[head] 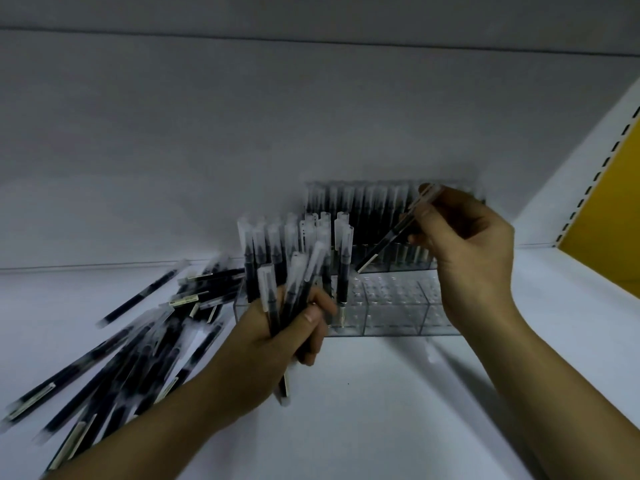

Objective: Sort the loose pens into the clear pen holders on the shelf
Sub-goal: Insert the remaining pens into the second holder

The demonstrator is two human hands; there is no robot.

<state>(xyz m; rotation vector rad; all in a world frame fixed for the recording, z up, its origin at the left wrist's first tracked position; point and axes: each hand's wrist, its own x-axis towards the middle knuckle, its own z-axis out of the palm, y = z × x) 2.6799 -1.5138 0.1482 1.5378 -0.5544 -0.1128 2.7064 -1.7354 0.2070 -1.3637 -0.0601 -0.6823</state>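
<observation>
White shelf board (363, 393) lay nearest the viewer, dimly lit, with two bare forearms reaching across it from the near edge. On the near left a heap of loose pens (138, 341), dark-bodied with frosted caps, sprawled at mixed angles, some overlapping, a few lying apart toward the far left.

The left hand (277, 337) rose from the near left with its wrist bent upward, fingers and thumb curled round a bundle of pens (294, 282). The bundle stood roughly upright with caps fanned out at the top and one end poking out below the palm.

Just beyond it sat the front pen holder (398, 306), a clear block with rows of holes. Its left part held standing pens (273, 244); its right part showed bare holes.

The right hand (471, 247) hovered above the holder's right end, wrist cocked and knuckles toward the camera, pinching a single pen (388, 240) between thumb and fingertips. That pen slanted, lower end pointing down-left and hanging over the front holder, not touching it as far as the blur allowed.

Behind stood a rear pen holder (363, 209), packed with a full row. Farther back were the grey back wall (207, 133) and, far right, a yellow panel (609, 209) beside a slotted upright (588, 188).
</observation>
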